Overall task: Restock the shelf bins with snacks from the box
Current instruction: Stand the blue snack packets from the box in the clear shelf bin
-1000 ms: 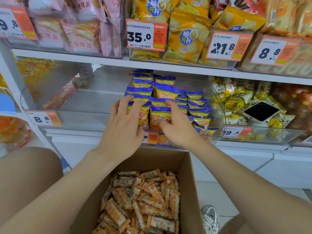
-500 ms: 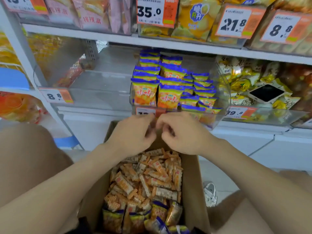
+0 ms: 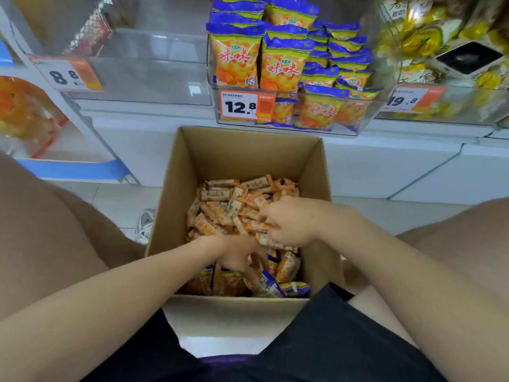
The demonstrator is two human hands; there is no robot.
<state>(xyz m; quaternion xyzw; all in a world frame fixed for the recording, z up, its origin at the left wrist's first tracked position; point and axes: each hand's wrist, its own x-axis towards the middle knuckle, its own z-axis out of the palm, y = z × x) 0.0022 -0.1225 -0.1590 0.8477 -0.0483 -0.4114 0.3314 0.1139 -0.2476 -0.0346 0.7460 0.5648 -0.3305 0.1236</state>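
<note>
1. 12.8 bin (image 3: 344, 128), shelf front edge: mostly full of blue-top bags (image 3: 283, 62).
2. Box (image 3: 242, 150) below: spare bags (image 3: 278, 285) at near edge, small packs (image 3: 220, 205) toward far edge.
3. L hand (image 3: 237, 255) digs among spare bags, R hand (image 3: 289, 221) curled on small packs; can't tell if either holds any.
4. 8.8 bin (image 3: 154, 78) holds little, so prob. plenty left.

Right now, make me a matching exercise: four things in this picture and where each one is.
Things: 1 left hand; 2 right hand; 3 phone; 4 shoe.
Places: A on yellow packets in the right bin; B floor left of the box; C in the small orange wrappers; D over blue-topped bags at the box's near end.
Pairs: 1-D; 2-C; 3-A; 4-B.
</note>
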